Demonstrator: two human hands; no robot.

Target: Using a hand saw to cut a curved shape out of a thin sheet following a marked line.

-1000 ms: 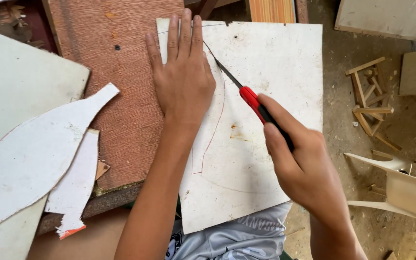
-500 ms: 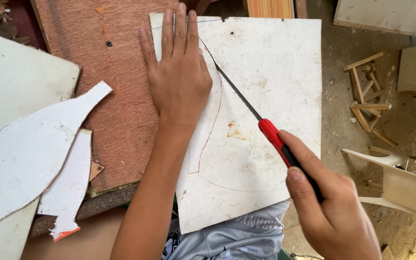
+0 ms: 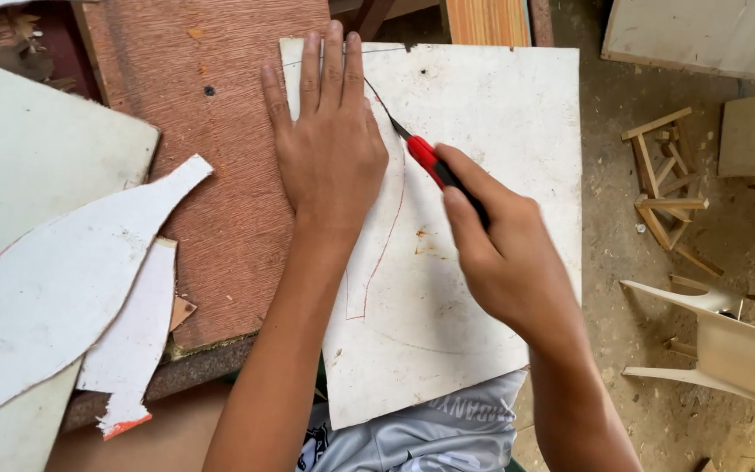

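1. Your left hand (image 3: 329,153) lies flat, fingers spread, pressing the white board (image 3: 482,262) onto the brown workbench (image 3: 211,175).
2. Your right hand (image 3: 504,253) is clenched around the red utility knife (image 3: 434,166).
3. The blade tip touches the board's drawn curve, just beside your left hand.

Left hand: the left hand (image 3: 329,149) lies flat, fingers together, pressing on the white rectangular board (image 3: 491,114).
Right hand: the right hand (image 3: 504,253) grips a red-and-black utility knife (image 3: 434,166); its blade tip touches the board just beside the left hand.
Marking: a thin red curved line (image 3: 391,227) is drawn on the board.
Left side: a white cut-out bottle-shaped piece (image 3: 63,288) rests on the reddish-brown fibreboard panel (image 3: 211,175).
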